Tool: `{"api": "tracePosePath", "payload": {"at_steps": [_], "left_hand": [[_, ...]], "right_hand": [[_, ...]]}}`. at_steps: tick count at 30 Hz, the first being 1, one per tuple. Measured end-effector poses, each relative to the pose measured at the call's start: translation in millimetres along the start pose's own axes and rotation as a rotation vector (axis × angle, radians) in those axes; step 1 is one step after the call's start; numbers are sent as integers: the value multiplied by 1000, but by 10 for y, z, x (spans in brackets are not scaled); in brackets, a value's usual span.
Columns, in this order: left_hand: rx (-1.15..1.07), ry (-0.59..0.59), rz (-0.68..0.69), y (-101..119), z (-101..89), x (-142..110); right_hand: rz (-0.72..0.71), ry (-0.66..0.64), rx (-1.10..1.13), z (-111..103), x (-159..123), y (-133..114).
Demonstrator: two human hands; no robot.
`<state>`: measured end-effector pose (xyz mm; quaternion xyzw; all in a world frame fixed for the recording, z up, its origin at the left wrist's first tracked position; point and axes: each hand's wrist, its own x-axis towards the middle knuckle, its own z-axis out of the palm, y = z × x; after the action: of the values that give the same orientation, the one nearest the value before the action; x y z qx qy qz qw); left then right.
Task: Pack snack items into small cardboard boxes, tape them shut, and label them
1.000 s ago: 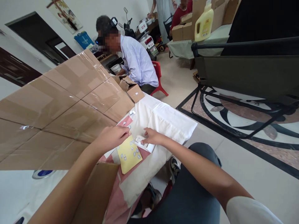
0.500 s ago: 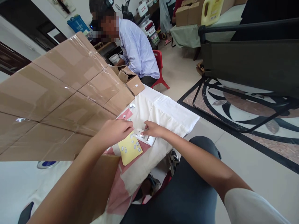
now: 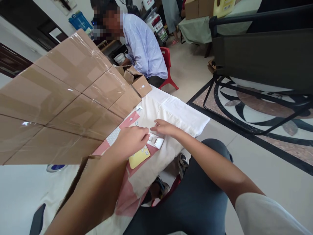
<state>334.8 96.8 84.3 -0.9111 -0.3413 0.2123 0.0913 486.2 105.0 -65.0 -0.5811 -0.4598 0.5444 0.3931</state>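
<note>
My left hand [image 3: 135,139], with its fingers curled and pinched together, is over the upper part of a yellow sheet [image 3: 138,159] that carries small pale outlined pieces. Whatever sits in that pinch is too small to make out. Close to its fingertips lies a small white box-like object [image 3: 158,142] with a slot-like recess, on the cloth-covered table. Just beyond that object is my right hand [image 3: 165,127], its index finger stretched to the left and the other fingers loosely bent. Nothing shows in it. The two hands are a short gap apart.
Tall taped cardboard boxes [image 3: 61,104] wall off the left side. An open carton [image 3: 97,189] stands under my left forearm. A pale cloth [image 3: 171,107] covers the table. Across it, a person in a light blue shirt [image 3: 145,45] sits on a red chair [image 3: 166,65].
My left hand has moved right, from the sheet's upper edge toward the white object, and now covers more of the sheet. My right hand has lifted slightly off the white object, exposing it.
</note>
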Motion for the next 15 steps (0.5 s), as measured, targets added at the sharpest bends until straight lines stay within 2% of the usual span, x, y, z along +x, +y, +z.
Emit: {"api": "tracePosePath", "payload": {"at_steps": [3, 7, 15], "left_hand": [[13, 4, -5, 261, 114, 61], [12, -54, -30, 562, 282, 181], [-8, -104, -59, 824, 520, 314]], "right_hand": [[26, 76, 84, -70, 13, -28], [20, 140, 118, -139, 31, -26], [15, 169, 109, -210, 17, -23]]}}
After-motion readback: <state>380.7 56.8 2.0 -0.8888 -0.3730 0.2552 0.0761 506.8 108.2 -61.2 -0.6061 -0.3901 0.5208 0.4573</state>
